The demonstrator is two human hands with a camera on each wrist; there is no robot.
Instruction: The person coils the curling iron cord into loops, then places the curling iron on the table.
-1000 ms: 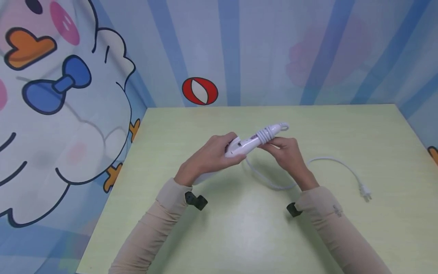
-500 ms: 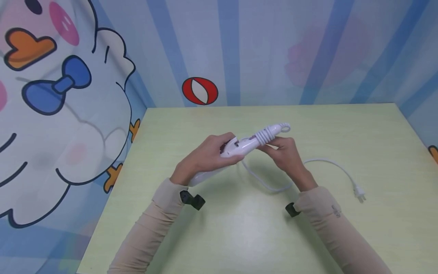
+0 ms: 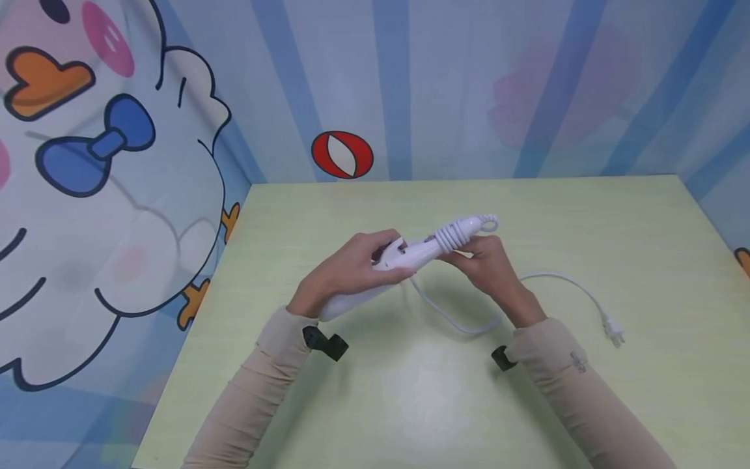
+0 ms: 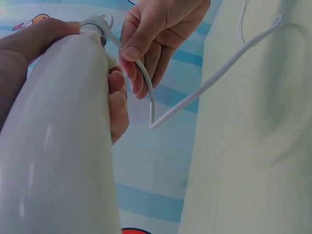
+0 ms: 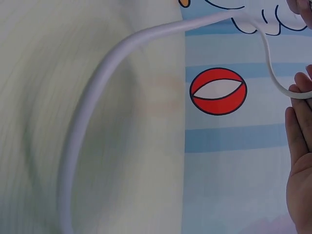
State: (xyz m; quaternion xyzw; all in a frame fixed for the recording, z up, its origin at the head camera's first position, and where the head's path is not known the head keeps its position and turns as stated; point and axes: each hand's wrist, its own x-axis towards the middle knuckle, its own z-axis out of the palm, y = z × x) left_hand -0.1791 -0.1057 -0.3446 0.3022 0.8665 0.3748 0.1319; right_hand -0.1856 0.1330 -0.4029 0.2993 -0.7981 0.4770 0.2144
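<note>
A long white hand-held electric appliance [image 3: 423, 251] tilts up to the right above the table, its power cord wound several times round the narrow end. My left hand [image 3: 351, 266] grips its body, the thumb along the near side. In the left wrist view, the wide smooth body [image 4: 63, 141] fills the left side. My right hand [image 3: 489, 266] is just under the wound coils. Thumb and forefinger of the right hand [image 4: 158, 29] pinch the loose cord [image 4: 204, 90] there. At the right wrist view's edge the cord crosses the fingers [image 5: 301, 102].
The cord's free length hangs in a loop [image 3: 451, 319] and runs right to a two-pin plug [image 3: 613, 331] on the pale green table [image 3: 410, 410]. A cartoon-printed wall [image 3: 445, 91] rises behind the table and on its left.
The left hand and the appliance have shifted slightly left, with the coiled end a little lower. The plug has slid slightly left. The right hand keeps its place near the coils.
</note>
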